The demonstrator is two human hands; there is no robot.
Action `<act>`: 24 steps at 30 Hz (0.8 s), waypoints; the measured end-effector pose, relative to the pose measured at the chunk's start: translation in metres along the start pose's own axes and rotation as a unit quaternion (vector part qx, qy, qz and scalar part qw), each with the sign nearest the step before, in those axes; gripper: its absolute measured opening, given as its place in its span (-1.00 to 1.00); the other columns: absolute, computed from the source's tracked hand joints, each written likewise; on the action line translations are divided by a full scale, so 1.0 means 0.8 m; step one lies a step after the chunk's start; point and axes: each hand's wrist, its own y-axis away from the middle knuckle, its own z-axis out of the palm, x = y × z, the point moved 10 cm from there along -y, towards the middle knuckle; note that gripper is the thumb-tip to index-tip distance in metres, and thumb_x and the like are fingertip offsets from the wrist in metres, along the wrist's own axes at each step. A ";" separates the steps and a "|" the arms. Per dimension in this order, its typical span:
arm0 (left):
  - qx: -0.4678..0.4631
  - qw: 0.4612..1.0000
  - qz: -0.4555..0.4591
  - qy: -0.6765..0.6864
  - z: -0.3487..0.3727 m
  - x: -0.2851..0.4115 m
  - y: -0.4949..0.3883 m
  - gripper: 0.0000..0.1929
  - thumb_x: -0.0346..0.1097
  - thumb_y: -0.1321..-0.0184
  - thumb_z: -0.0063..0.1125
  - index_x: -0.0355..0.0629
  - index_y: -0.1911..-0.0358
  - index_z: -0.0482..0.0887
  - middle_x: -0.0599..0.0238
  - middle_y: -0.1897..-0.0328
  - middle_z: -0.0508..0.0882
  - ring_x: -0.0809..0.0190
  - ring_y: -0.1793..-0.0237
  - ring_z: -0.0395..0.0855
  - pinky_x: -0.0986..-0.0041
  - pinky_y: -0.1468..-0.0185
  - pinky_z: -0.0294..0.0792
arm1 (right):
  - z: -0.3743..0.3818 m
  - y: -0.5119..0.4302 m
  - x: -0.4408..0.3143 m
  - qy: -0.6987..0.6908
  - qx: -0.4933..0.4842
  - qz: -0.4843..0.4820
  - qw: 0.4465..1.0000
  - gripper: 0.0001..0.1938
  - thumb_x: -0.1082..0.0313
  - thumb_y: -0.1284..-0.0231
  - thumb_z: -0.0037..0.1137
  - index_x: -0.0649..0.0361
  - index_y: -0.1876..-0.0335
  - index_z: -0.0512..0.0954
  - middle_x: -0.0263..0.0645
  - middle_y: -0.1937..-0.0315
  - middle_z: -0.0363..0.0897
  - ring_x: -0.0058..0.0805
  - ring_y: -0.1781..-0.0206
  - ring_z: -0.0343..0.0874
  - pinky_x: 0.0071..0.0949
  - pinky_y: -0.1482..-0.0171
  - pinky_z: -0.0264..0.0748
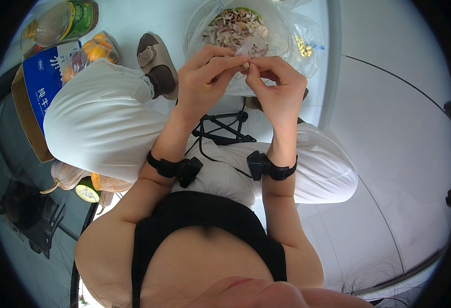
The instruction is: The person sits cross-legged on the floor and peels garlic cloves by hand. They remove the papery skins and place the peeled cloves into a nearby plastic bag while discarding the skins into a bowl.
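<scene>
My left hand (206,77) and my right hand (281,82) meet fingertip to fingertip over the near side of a clear plastic bowl (188,36). Pinched between them is a small piece that looks like a garlic clove (245,66), mostly covered by the fingers. A heap of papery garlic skins (235,29) fills the bag-lined bowl below. Just right of the bowl, a clear plastic bag (311,30) holds several peeled garlic cloves (304,48). Each of my forearms wears a black strapped device.
At the left stand a blue milk carton box (40,84), a bag of orange fruit (98,50) and a big plastic bottle (61,23) lying tilted. Squashes (65,175) and a cut green vegetable (87,192) lie behind my left knee. A black folding frame (225,127) stands between my legs.
</scene>
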 end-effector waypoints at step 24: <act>0.052 0.996 0.001 0.069 -0.005 0.004 0.002 -0.70 -0.68 -0.04 0.43 -0.25 0.13 0.81 0.17 0.12 0.81 0.35 0.27 0.75 0.59 0.31 0.54 | 0.001 0.007 0.003 -0.092 0.036 0.093 0.991 -0.95 0.57 -0.33 0.19 0.38 0.18 0.59 -0.23 0.30 0.73 -0.57 0.26 0.74 -0.57 0.13 0.69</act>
